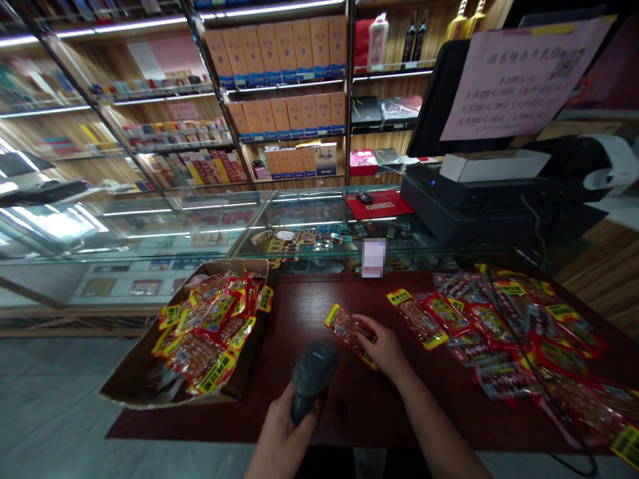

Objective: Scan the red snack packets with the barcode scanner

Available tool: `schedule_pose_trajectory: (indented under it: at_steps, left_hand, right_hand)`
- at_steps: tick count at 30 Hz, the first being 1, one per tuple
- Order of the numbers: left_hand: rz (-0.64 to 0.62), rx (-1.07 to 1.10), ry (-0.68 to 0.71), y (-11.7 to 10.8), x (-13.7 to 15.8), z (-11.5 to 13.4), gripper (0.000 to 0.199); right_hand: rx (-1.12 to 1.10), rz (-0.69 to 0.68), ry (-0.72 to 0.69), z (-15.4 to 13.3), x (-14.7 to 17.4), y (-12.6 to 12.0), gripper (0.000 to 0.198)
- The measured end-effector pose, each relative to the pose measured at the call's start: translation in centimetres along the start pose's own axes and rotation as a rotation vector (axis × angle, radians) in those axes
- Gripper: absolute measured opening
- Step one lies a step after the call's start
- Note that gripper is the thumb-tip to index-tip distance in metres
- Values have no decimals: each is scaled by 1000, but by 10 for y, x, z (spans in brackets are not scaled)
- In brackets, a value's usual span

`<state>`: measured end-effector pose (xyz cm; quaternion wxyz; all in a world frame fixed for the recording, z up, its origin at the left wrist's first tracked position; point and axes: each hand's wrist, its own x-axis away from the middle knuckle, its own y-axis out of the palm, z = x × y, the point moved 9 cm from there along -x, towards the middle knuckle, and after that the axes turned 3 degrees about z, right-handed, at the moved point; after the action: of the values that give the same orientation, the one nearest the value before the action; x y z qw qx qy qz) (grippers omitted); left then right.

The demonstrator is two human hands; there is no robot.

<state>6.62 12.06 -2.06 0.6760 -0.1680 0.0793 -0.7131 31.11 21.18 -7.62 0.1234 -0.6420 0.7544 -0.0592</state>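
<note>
My left hand [289,429] is wrapped round the handle of a dark grey barcode scanner [315,367], just above the front of the dark red counter [294,299]. In my right hand [382,346] is a flat snack packet [344,327] with yellow ends and a clear middle showing reddish-brown sticks. The packet is tilted, its far end pointing up and left, and my fingers cover part of its right side. The scanner's head is close to the packet, apart from it. A similar packet [417,318] lies just right of my right hand.
An open cardboard box [120,389] of snack packets stands at left. A loose pile of packets [499,326] spreads over the right side, with a black cable [519,359] across it. Behind are a glass display case [254,216], a red mouse pad [387,209] and a monitor [442,86].
</note>
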Motion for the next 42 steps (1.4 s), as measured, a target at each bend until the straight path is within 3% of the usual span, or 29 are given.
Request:
schedule_pose_trajectory:
  at_steps: [5,7,10,15,17,18,20,22,24,27,30,33,36,39,42]
  left_hand:
    - [14,161,-136,4,2,-34,27]
    - [12,181,-197,7,3,-52,31]
    - [38,198,-250,9,3,-69,38]
    - [53,247,-264,8,-2,-73,53]
    - [54,252,-267,8,-3,-74,60]
    - [58,254,-265,7,-4,-75,61]
    - [62,254,-255,7,-4,-77,62]
    - [45,251,-242,9,-4,-78,61]
    - [13,242,-235,12,-5,-76,61]
    - [-16,222,-238,14,-7,-73,61]
    - [-15,203,-247,13,-8,-72,63]
    - [-21,202,-242,14,-9,-74,64]
    - [-23,211,-244,15,-9,-77,63]
    - [-14,199,-248,14,-8,-77,62]
    - [-5,178,-236,12,-8,-73,58]
  right_hand:
    - [-160,111,110,12,-2,-9,43]
    - [-281,127,160,6,-10,1,43]
    - [-459,-9,189,-32,-33,51,44]
    - [-638,-389,121,-130,-60,172,61]
    - [-564,-475,39,-146,-58,193,56]
    - [-490,-478,-18,-147,-55,191,50]
    - [-275,-388,-131,-133,-51,162,37]
    - [24,-199,-197,-106,-48,102,29]
    - [403,33,-193,-75,-45,26,32]
    - [960,271,48,-26,-34,-78,35]
    - [1236,293,242,8,-18,-133,42]
    - [1238,191,262,25,-15,-141,51]
    - [969,131,285,34,-22,-128,47]
    - [287,165,301,33,-27,-95,36]
    - [-475,220,354,32,-22,-45,40]
